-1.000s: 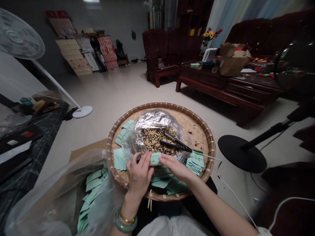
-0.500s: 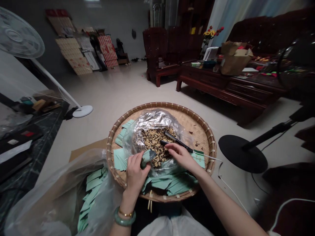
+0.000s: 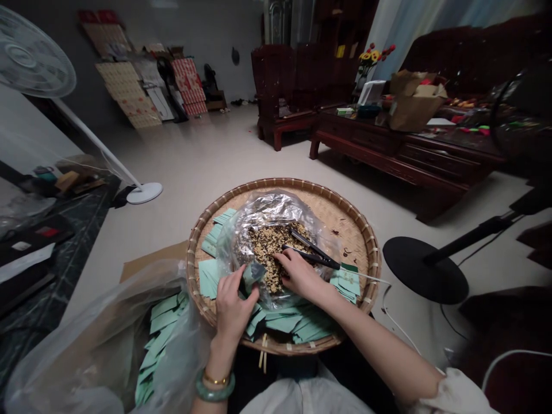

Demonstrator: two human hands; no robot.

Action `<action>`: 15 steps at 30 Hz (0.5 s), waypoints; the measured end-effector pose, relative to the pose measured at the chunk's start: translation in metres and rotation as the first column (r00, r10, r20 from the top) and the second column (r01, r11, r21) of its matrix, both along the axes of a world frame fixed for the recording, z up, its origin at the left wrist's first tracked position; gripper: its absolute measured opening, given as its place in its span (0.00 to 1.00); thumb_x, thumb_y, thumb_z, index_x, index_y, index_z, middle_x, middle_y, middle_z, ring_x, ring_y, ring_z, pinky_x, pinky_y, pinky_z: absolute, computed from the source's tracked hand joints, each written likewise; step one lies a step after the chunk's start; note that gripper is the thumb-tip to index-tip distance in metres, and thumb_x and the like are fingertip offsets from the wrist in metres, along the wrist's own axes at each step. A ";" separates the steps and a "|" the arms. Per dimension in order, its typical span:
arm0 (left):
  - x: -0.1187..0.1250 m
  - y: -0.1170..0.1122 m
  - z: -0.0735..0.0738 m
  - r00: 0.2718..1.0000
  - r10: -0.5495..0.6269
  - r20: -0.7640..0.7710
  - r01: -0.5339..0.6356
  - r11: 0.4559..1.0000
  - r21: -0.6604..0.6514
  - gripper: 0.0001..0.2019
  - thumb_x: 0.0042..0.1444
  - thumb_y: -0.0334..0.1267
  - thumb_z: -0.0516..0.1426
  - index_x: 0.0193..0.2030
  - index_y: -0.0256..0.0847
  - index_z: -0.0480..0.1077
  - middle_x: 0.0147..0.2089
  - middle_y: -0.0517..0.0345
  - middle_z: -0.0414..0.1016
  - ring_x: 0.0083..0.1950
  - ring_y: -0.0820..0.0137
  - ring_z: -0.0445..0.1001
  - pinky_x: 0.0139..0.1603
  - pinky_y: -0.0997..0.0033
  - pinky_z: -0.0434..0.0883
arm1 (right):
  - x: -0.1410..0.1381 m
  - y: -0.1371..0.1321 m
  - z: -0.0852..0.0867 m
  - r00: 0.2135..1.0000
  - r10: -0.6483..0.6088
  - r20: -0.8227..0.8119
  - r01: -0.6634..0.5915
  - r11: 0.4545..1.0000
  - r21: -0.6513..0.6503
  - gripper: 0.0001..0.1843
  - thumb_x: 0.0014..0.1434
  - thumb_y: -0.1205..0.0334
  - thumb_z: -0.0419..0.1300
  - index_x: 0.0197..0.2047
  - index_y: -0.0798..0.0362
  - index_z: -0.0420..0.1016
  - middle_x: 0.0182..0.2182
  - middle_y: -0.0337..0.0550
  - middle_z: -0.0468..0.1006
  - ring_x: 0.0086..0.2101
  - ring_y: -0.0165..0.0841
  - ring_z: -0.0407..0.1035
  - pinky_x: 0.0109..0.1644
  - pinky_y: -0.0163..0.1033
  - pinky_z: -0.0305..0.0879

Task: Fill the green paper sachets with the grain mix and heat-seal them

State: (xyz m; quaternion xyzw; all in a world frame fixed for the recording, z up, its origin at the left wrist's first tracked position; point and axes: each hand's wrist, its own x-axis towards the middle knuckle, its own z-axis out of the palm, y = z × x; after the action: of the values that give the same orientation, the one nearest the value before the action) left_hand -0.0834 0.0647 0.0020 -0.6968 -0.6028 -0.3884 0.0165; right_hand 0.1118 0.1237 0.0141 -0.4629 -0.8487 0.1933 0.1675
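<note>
My left hand (image 3: 233, 302) is closed round a small green sachet (image 3: 253, 276), its dark mouth tilted toward the dried mix. At the near side of the clear plastic bag (image 3: 276, 207), my right hand (image 3: 299, 276) has its fingertips in the yellow-and-dark dried mix (image 3: 269, 241). The thumb and forefinger are apart; anything under them is hidden. Just beyond this hand lies a black hair straightener (image 3: 317, 253), its arms spread and a white cord trailing right. Flat green sachets (image 3: 297, 322) fill the near part of the round woven bamboo tray (image 3: 371, 230).
A large clear bag of green sachets (image 3: 159, 333) stands left of the tray. The white fan's base (image 3: 144, 193) is at the far left, and a black round stand base (image 3: 425, 270) at the right. A dark wooden table (image 3: 388, 144) stands beyond.
My right hand has moved left and down from beside the straightener into the dried mix. The left hand has shifted slightly left with the sachet, which is turned more toward the mix.
</note>
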 end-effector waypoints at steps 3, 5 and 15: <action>0.001 -0.001 0.000 1.000 0.005 0.011 -0.004 1.000 -0.003 0.20 0.52 0.35 0.57 0.53 0.36 0.67 0.42 0.48 0.75 0.44 0.60 0.70 0.45 0.59 0.70 | -0.002 0.005 -0.003 1.000 -0.001 0.008 0.001 1.000 0.017 0.26 0.49 0.75 0.58 0.53 0.55 0.64 0.44 0.49 0.65 0.45 0.38 0.63 0.48 0.41 0.63; 0.002 -0.001 -0.001 1.000 0.001 0.017 -0.001 1.000 0.002 0.20 0.52 0.35 0.57 0.53 0.37 0.67 0.42 0.49 0.76 0.44 0.60 0.71 0.45 0.59 0.71 | -0.002 0.009 -0.004 1.000 0.006 -0.010 -0.006 1.000 0.018 0.21 0.49 0.75 0.58 0.48 0.54 0.66 0.42 0.47 0.66 0.43 0.37 0.63 0.46 0.39 0.62; 0.007 -0.002 0.000 0.999 -0.038 0.017 0.038 0.999 -0.008 0.21 0.51 0.33 0.58 0.53 0.37 0.67 0.43 0.49 0.76 0.45 0.60 0.70 0.46 0.59 0.71 | -0.007 0.018 -0.001 0.997 0.042 -0.065 -0.038 0.998 0.052 0.17 0.48 0.76 0.59 0.43 0.55 0.70 0.38 0.46 0.70 0.39 0.35 0.66 0.42 0.37 0.62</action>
State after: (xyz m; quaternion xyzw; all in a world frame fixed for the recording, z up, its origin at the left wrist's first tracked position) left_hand -0.0765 0.0624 0.0024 -0.7049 -0.5910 -0.3922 0.0012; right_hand 0.1051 0.1417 0.0132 -0.4348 -0.8565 0.1901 0.2032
